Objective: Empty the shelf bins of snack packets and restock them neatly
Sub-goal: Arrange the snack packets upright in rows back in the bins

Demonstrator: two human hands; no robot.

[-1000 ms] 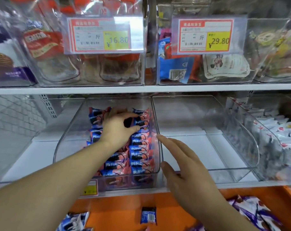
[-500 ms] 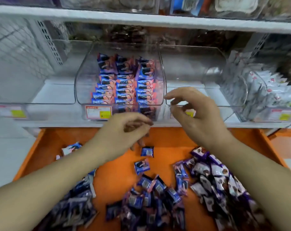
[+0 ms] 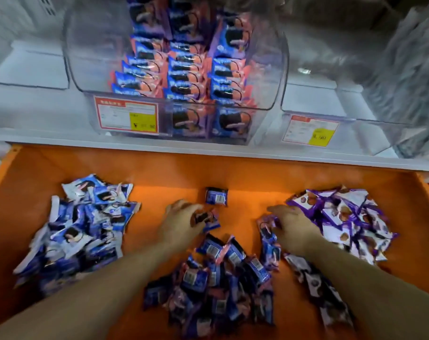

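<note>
Gripping a crinkly blue packet (image 3: 206, 219), the left hand (image 3: 181, 223) lies below the clear plastic bin (image 3: 270, 69); the right hand (image 3: 293, 229) pinches another packet (image 3: 266, 225) on the orange surface (image 3: 171, 175).

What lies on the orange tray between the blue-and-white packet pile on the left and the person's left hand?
In the head view, only bare orange tray separates the blue-and-white packet pile from the left hand, which holds a packet.
</note>
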